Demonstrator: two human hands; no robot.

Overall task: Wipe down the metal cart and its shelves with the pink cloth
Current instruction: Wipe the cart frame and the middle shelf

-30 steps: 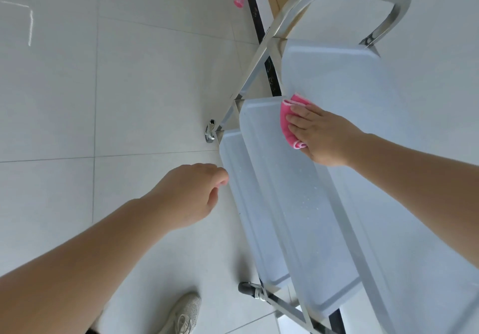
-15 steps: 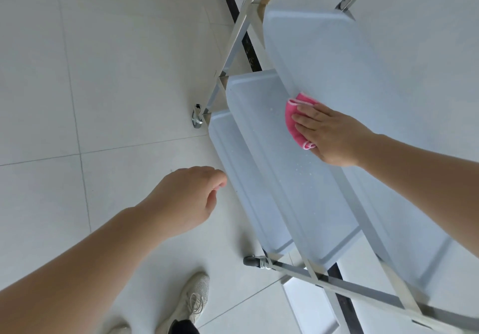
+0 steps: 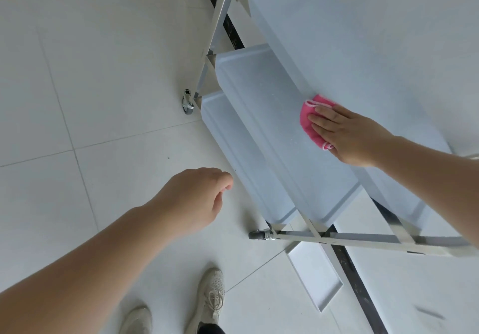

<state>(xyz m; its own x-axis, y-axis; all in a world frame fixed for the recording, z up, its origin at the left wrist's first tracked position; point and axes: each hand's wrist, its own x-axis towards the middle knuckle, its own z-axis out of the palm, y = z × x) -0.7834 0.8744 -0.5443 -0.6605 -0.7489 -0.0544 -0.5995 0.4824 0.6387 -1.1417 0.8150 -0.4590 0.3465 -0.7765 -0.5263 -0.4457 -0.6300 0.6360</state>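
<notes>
Pink cloth (image 3: 312,120): folded into a small pad and pinned flat under the right hand (image 3: 347,136), on the middle shelf (image 3: 272,116) of the metal cart (image 3: 337,237).

Nearest the viewer, the left hand (image 3: 191,201) hangs free over the floor, fingers loosely curled, holding nothing and touching nothing; the lowest shelf (image 3: 233,152) lies just beyond its knuckles.

Right hand: palm down, fingers straight and together, pressing on the cloth rather than gripping it. About half the pad shows ahead of and to the left of the fingertips. The edge of the top shelf (image 3: 363,35) runs just beyond that hand.

Handling, as judged: the cloth is light, soft and limp, so it will bunch or slip out unless pressed flat; a spread palm over its middle is the sound hold. Specks on the shelf near the pad look like droplets, so the surface may be slick. The cart stands on castors (image 3: 188,103) and may roll under a hard push; the free hand is placed to steady the frame.

Orientation: the pad's long axis lies across the fingers. The shelves' long axis runs from beside the left hand away to the far end, and wiping strokes would best follow it.
</notes>
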